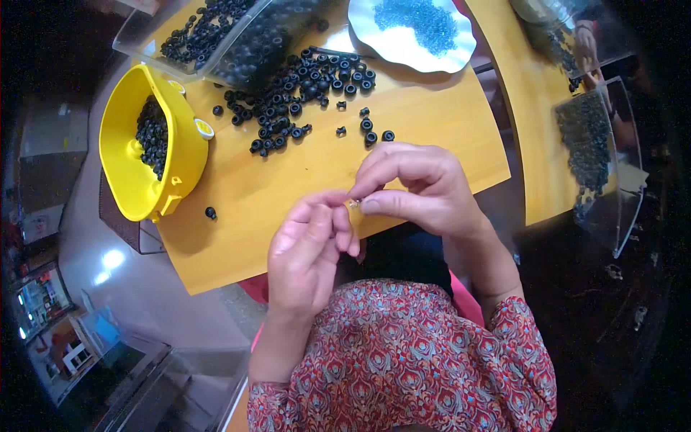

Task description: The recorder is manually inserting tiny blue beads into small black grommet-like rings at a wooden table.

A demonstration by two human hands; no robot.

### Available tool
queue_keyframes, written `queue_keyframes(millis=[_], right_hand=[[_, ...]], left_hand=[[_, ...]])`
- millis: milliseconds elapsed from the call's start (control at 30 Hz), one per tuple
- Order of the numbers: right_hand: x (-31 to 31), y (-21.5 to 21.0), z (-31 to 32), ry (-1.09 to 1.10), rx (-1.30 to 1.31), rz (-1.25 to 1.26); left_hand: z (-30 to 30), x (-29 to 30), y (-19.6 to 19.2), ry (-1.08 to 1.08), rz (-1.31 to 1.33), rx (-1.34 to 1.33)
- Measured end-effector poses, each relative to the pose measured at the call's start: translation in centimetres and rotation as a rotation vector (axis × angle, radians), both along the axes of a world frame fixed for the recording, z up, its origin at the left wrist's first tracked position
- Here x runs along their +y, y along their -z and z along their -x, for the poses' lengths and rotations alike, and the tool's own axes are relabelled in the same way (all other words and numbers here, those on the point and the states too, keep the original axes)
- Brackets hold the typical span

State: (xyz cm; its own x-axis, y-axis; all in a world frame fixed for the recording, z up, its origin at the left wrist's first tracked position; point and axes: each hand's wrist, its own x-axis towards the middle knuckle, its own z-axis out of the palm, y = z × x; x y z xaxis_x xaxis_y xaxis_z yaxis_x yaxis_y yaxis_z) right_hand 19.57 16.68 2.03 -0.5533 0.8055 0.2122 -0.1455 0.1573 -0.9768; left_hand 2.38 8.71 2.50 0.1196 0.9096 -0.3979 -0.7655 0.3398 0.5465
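My left hand point(309, 248) and my right hand point(421, 183) meet fingertip to fingertip above the near edge of the wooden table point(288, 180). Between the fingertips sits a tiny pale part point(354, 204); which hand pinches it I cannot tell, and the fingers hide most of it. A loose heap of small black rings point(302, 93) lies on the table just beyond my hands. One stray black ring point(210, 213) rests near the yellow bowl.
A yellow bowl point(126, 155) holding black rings stands at the left. Clear bins point(216, 32) of black rings sit at the back, beside a silvery dish point(414, 32) of blue beads. Another person's hand point(586, 43) and clear trays point(597, 144) occupy a second table at right.
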Motion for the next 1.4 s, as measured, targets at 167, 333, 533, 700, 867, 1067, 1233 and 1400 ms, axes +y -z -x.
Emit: queue_keyframes(millis=[167,333,533,700,867,1067,1233,1400], right_hand=[[-1.7,0.1,0.3,0.046,0.226,0.551],[-2.5,-0.3,1.2,0.022,0.200,0.613],[-3.2,0.2,1.4,0.016,0.111,0.199],[-3.4,-0.2,1.4,0.021,0.023,0.003],[-4.1,-0.5,2.0,0.058,-0.010,-0.167],[-4.4,0.1,2.3,0.128,-0.071,-0.302],[-4.5,0.5,2.2,0.155,-0.078,-0.286],[-4.6,0.9,2.3,0.159,-0.056,-0.245]], left_hand=[[1.4,-1.2,-0.2,-0.002,0.036,0.123],[1.7,-2.0,-0.6,-0.033,-0.088,0.229],[1.2,-2.4,-0.5,-0.126,-0.156,0.306],[1.9,-3.0,1.5,-0.115,-0.244,0.172],[1.4,-3.7,1.9,-0.127,-0.158,0.124],[0.8,-3.9,1.7,-0.092,-0.280,0.427],[0.5,-3.6,1.0,-0.061,-0.207,0.573],[0.8,-3.8,1.6,-0.092,-0.126,0.380]])
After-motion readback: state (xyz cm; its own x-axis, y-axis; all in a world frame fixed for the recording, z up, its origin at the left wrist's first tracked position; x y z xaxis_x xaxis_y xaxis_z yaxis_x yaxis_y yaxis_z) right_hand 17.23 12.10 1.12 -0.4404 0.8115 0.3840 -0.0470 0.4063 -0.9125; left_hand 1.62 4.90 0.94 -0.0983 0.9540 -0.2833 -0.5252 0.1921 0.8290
